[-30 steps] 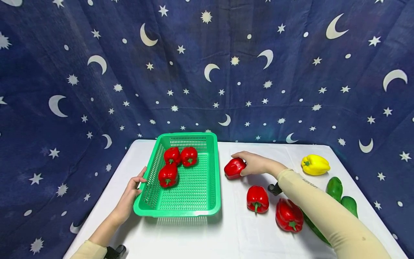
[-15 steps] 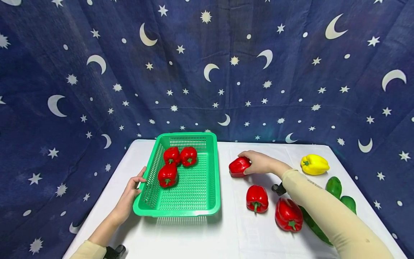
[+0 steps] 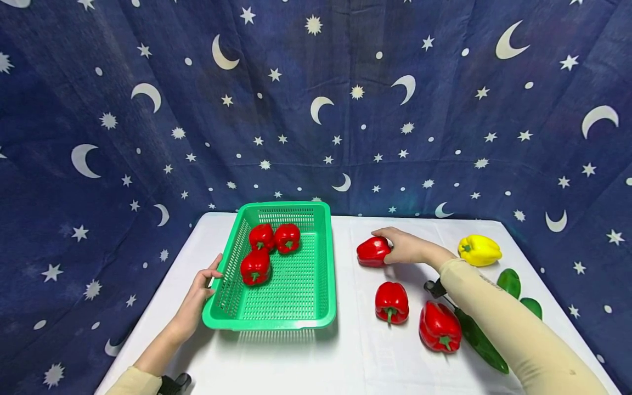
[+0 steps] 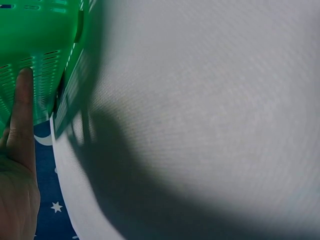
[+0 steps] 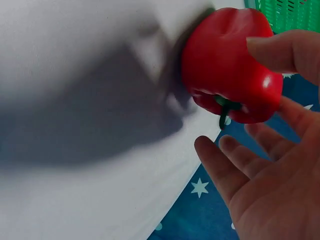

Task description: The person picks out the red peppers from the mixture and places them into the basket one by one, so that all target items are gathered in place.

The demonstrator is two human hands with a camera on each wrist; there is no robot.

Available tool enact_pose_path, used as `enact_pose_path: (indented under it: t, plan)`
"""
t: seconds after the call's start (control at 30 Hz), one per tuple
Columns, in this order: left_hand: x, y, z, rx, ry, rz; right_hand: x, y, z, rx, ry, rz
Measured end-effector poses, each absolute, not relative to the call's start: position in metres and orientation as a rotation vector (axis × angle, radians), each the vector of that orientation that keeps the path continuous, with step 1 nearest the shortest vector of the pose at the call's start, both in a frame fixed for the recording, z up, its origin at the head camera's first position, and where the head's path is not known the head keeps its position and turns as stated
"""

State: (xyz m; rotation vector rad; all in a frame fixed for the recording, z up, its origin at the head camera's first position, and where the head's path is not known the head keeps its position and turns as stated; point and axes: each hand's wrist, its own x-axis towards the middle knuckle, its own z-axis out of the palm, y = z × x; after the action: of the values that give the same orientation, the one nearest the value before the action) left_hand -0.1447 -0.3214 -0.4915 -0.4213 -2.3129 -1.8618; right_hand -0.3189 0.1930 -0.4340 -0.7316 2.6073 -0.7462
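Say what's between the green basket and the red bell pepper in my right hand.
The head view shows bare white tablecloth between the green basket and that red bell pepper.

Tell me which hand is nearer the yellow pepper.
Right. The right hand is just left of the yellow pepper, holding a red pepper; the left hand is much farther left, across the green basket.

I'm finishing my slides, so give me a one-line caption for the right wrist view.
Right hand gripping a red pepper, green stem showing, with a green basket at top right.
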Motion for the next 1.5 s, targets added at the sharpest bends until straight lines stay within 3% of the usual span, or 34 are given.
enact_pose_path:
  t: [1.5]
  plan:
    - [-0.1449,-0.3219,-0.4918,-0.431,-2.336,-1.821,-0.3127,0.1833,-0.4412,-0.722,2.563,-0.82]
